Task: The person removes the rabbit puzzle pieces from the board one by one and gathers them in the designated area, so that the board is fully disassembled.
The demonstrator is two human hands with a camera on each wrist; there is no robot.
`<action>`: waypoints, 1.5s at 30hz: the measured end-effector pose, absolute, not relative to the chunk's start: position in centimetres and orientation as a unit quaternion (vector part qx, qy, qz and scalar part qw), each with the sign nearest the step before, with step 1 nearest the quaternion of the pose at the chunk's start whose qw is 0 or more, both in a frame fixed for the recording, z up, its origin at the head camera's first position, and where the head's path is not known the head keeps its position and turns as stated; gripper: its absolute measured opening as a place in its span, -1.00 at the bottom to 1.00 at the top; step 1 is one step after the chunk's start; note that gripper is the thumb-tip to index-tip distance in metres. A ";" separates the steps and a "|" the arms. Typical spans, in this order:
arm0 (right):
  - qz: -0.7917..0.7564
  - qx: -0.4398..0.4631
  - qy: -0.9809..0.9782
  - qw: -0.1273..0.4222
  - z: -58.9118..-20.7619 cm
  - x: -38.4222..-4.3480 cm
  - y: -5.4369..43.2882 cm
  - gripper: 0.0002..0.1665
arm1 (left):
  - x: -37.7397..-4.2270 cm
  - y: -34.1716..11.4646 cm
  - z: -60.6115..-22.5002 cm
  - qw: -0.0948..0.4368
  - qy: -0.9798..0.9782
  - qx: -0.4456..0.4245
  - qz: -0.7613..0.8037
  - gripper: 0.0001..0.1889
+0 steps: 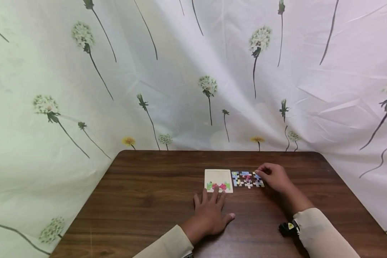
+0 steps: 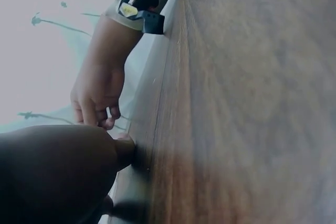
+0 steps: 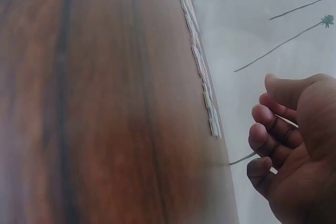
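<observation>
A square white puzzle tray (image 1: 217,176) lies on the table, with green and pink pieces (image 1: 224,186) fitted along its near side. My left hand (image 1: 209,215) has its fingers spread, fingertips at the tray's near edge and over the fitted row. To the right of the tray, loose jigsaw pieces (image 1: 247,176) in blue, pink and white lie in two rows. My right hand (image 1: 275,177) reaches in from the right, its fingertips over the upper right piece (image 1: 256,176). In the right wrist view, its loosely bent fingers (image 3: 261,135) show nothing between them.
The dark wooden table (image 1: 148,200) ends at a back edge just beyond the tray. Behind and around it hangs a white cloth (image 1: 180,89) printed with dandelions. A black wrist device (image 1: 288,228) sits by the right sleeve, low over the table.
</observation>
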State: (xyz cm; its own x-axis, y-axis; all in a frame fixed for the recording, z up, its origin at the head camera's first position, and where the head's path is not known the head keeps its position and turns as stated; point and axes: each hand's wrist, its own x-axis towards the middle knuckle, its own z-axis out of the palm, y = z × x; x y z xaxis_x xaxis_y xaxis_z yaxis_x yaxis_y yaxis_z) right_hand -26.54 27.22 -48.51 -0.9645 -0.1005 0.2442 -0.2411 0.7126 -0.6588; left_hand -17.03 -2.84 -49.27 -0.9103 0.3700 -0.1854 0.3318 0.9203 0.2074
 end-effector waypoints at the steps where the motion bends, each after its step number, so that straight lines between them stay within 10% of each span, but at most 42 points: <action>1: 0.368 0.093 -0.921 0.092 -48.5 -26.6 27.1 -0.83 | -17.0 -2.9 -49.3 0.108 0.974 0.180 0.087 -0.06; 45: 0.416 0.178 -0.891 0.036 -48.3 -28.4 19.2 -0.90 | -17.7 -5.3 -49.2 0.064 0.987 0.119 0.091 0.03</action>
